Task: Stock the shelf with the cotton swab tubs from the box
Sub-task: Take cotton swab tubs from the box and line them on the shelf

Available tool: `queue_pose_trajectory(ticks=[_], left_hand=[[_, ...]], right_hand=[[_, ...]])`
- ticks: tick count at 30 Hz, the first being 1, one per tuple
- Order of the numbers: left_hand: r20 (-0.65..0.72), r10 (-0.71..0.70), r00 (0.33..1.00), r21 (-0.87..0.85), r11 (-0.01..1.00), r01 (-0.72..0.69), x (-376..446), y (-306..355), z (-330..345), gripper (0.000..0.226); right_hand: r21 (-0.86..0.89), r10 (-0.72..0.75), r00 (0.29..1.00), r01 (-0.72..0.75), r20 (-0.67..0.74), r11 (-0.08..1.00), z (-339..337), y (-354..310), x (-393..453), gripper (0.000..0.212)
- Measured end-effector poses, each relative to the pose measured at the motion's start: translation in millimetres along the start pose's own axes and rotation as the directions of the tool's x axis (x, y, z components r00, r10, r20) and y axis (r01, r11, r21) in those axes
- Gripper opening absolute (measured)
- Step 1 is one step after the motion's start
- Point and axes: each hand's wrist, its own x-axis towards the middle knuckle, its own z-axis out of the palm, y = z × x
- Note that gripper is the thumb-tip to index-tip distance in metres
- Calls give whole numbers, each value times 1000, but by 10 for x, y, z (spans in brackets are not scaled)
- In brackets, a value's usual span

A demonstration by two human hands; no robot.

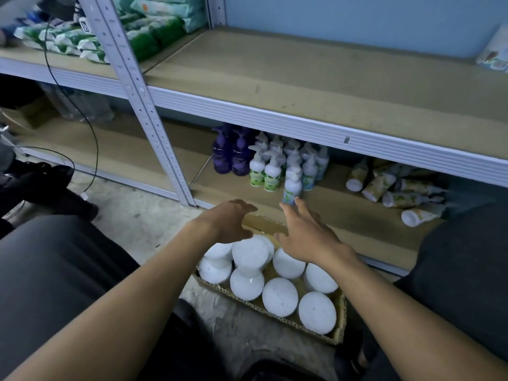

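A cardboard box stands on the floor between my knees, in front of the shelf unit. Several round white cotton swab tubs fill it, some stacked on others, such as the tub near my hands. My left hand hovers over the box's far left part with fingers spread and slightly bent, holding nothing. My right hand is over the far side of the box, fingers straight and spread, also holding nothing. The middle shelf board above is mostly bare.
On the bottom shelf stand purple pump bottles and white pump bottles; yellow-labelled bottles lie on their sides to the right. Green and white packs fill the shelf at upper left. A grey upright post and a black cable are at left.
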Motion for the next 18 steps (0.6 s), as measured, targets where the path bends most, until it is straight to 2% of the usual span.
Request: queue_pose_trajectory(ticks=[8, 11, 15, 18], left_hand=[[42, -119, 992, -32, 992, 120, -18, -377, 192, 77], [47, -164, 985, -40, 985, 166, -31, -493, 280, 88], [83, -220, 972, -3, 975, 221, -31, -608, 422, 105], [113, -241, 964, -12, 970, 244, -10, -679, 518, 105]], right_hand=[[-32, -55, 996, 58, 67, 998, 223, -237, 279, 75], [-62, -71, 992, 78, 100, 995, 313, -245, 357, 77], [-70, -67, 986, 78, 153, 994, 529, -202, 430, 87], [-35, -77, 981, 84, 181, 996, 718, -193, 473, 101]])
